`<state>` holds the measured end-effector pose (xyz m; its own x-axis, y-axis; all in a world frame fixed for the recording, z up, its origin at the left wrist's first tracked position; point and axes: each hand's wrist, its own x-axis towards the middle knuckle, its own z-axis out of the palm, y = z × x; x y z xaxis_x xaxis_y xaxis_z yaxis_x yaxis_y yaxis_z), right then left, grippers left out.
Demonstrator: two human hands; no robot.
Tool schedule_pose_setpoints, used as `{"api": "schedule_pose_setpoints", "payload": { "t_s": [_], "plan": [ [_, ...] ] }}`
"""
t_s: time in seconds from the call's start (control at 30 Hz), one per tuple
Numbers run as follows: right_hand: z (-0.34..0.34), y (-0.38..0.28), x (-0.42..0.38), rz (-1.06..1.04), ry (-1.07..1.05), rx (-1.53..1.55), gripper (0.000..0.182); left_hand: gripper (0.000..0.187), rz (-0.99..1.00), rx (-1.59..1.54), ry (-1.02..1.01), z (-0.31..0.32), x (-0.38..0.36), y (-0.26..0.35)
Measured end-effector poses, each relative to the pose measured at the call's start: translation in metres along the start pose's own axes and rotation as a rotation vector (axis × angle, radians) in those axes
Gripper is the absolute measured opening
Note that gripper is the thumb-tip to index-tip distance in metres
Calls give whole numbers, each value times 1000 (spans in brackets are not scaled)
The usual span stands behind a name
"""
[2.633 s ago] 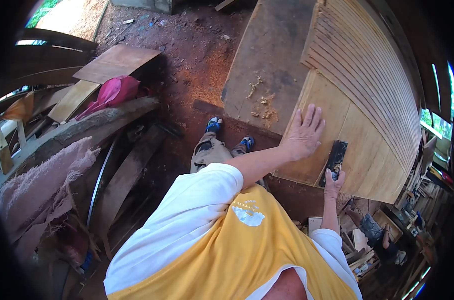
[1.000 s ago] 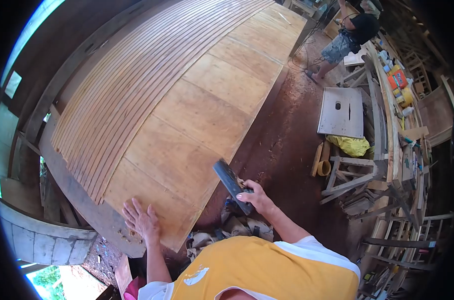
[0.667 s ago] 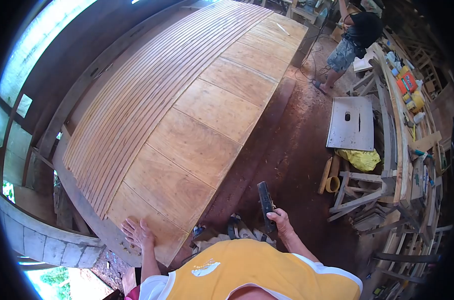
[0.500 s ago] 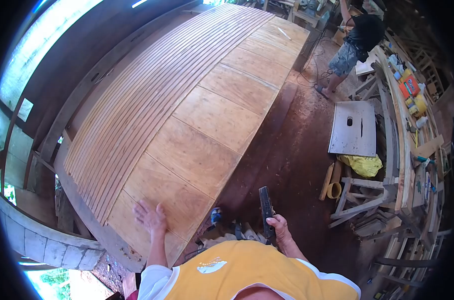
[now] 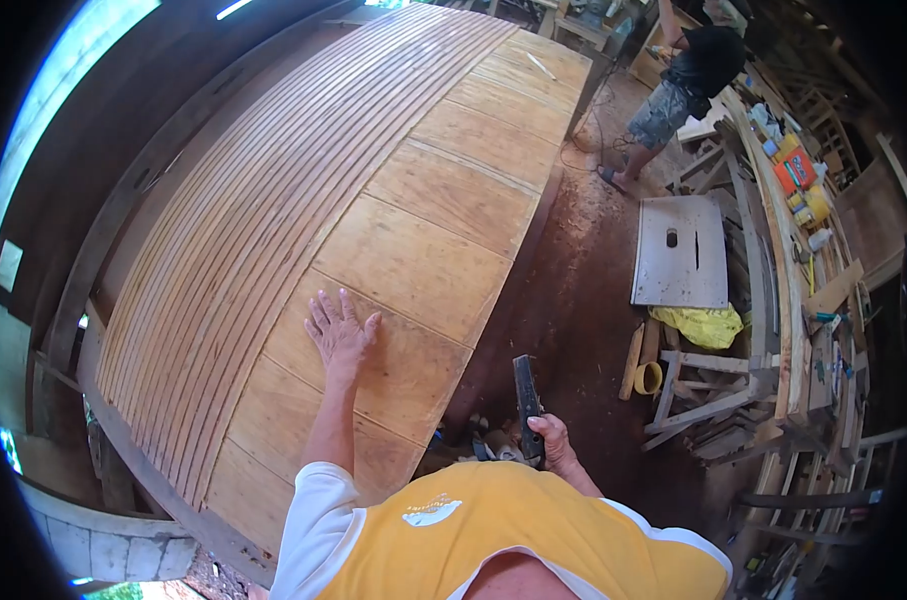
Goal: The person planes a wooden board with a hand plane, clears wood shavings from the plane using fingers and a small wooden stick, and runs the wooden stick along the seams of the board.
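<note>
A large wooden panel [image 5: 431, 250] slopes away in front of me, like a big door or a table top. Smooth boards with thin seams form its right part, and narrow parallel slats [image 5: 238, 250] cover the left. My left hand [image 5: 341, 335] lies on the smooth boards with its fingers spread, holding nothing. Down by my waist, off the panel's right edge, my right hand [image 5: 555, 440] is wrapped round the lower end of a long dark block-shaped tool [image 5: 526, 385]. Its exact kind I cannot make out.
Another person [image 5: 673, 90] stands at the far right. A workbench [image 5: 788, 300] with tools and containers runs along the right. Before it are a pale board with cutouts [image 5: 678, 250], a yellow sack [image 5: 701, 325] and a wooden trestle [image 5: 708, 400].
My left hand has slid forward along the boards, away from my body. The view has shifted slightly right. My right hand still holds the dark tool by my waist.
</note>
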<state>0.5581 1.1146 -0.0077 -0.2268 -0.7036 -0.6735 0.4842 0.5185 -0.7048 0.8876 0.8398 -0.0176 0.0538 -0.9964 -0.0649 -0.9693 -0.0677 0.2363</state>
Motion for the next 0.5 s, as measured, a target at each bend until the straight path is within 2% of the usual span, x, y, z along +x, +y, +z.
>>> {"api": "schedule_pose_setpoints", "payload": {
  "t_s": [0.3,0.43,0.5],
  "plan": [
    [4,-46,37,48,113,56,38,86,-17,104,-31,-6,84,28],
    [-10,-77,79,59,78,-2,38,87,-97,114,-8,-5,125,45],
    [-28,-88,107,72,19,-34,38,87,-118,127,-20,0,139,73]
  ]
}}
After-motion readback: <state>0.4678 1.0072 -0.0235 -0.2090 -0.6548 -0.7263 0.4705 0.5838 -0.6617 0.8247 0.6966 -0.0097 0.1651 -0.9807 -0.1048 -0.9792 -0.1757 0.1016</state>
